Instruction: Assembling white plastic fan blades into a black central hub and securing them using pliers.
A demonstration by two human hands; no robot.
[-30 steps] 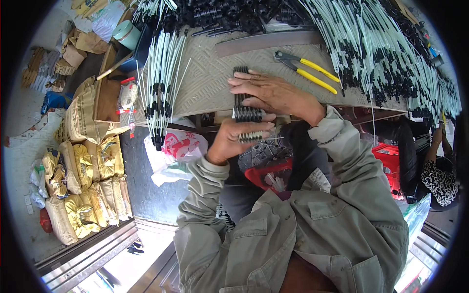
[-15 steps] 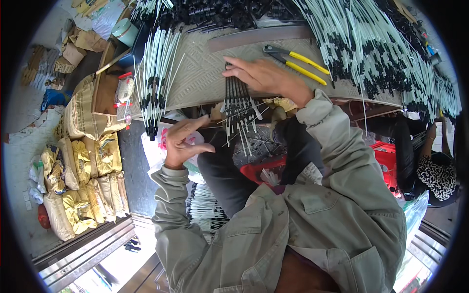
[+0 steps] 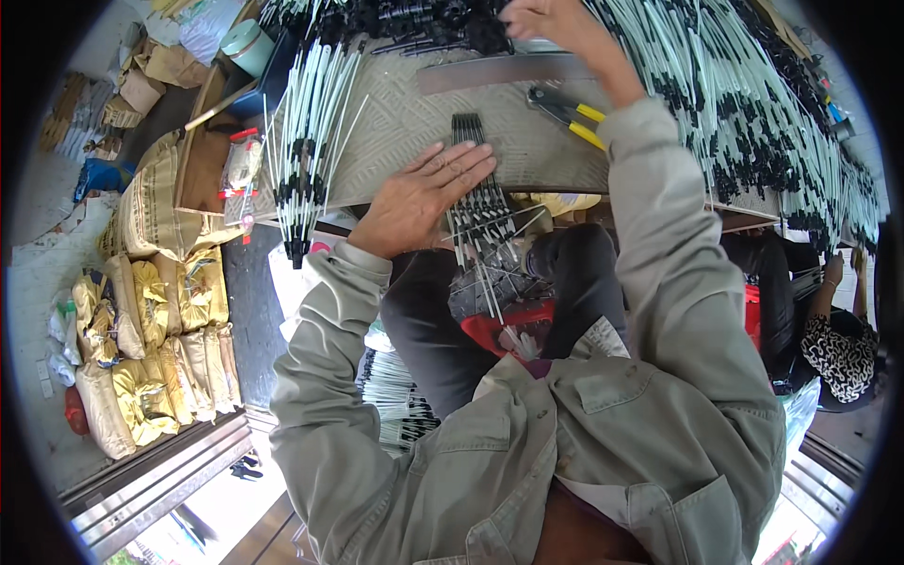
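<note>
My left hand [image 3: 422, 196] lies flat with its fingers spread on a small bundle of thin white rods with black fittings [image 3: 478, 209], which lies over the front edge of the ribbed table top [image 3: 395, 122]. My right hand [image 3: 556, 26] reaches up to the far side of the table, at the heap of black fittings [image 3: 414, 17]; whether its fingers hold anything I cannot tell. Yellow-handled pliers [image 3: 565, 111] lie on the table just left of my right forearm.
A second rod bundle [image 3: 306, 151] lies at the table's left. A large mass of rods [image 3: 753, 104] covers the right side. Yellow and tan sacks [image 3: 151, 320] are stacked on the floor at left. Another seated person [image 3: 838, 348] is at the right edge.
My right hand has left the small bundle and moved up to the far heap. My left hand has come up from below the table edge and now rests on the bundle.
</note>
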